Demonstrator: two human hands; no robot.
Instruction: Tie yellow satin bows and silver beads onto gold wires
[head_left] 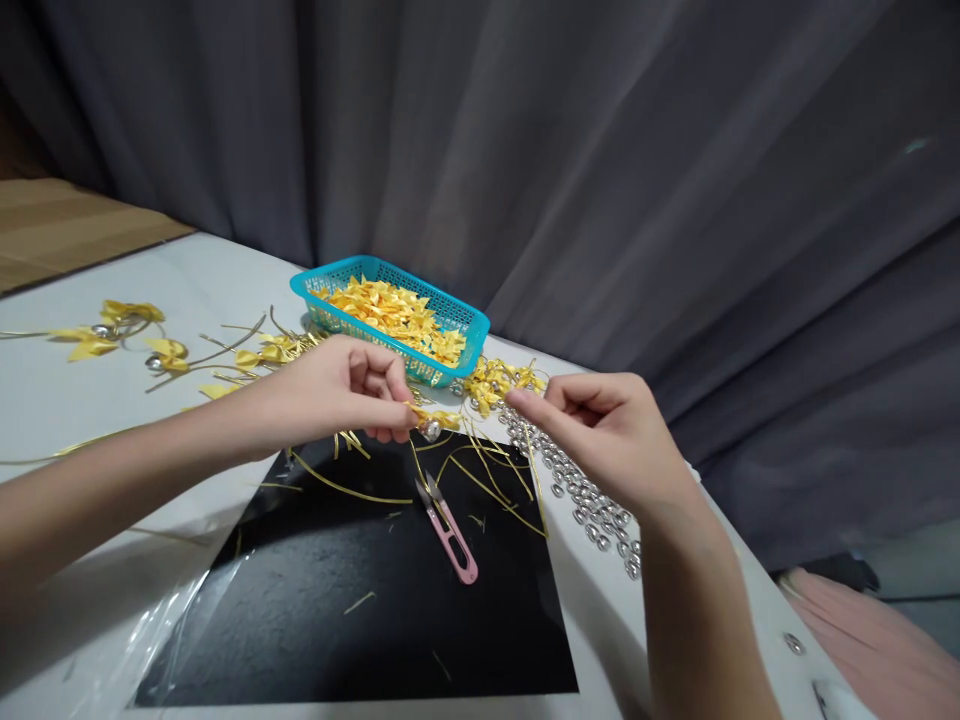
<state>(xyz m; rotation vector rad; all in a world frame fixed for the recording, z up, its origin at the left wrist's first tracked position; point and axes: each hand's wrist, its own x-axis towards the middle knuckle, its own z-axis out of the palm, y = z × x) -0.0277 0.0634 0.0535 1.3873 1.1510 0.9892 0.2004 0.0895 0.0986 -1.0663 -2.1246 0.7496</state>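
My left hand (pixel 364 395) is closed in a pinch on a yellow ribbon bow (pixel 442 418). A shiny silver bell-like bead (pixel 430 430) sits at the bow, just past the fingertips. To the right, my right hand (pixel 600 425) is also closed, thumb pressed to the forefinger; what lies between them is too small to make out. Gold cords (pixel 487 482) trail over the black mat (pixel 337 620) beneath both hands. Pink-handled thread snips (pixel 454 540) rest on that mat, blades toward the bow.
A turquoise basket (pixel 480 335) of yellow ribbon pieces (pixel 390 310) stands behind my hands. Several small silver pieces (pixel 592 510) are scattered at the right. Bows with gold cords (pixel 169 355) lie on the white table (pixel 225 270) at the left. A grey curtain (pixel 450 130) hangs behind.
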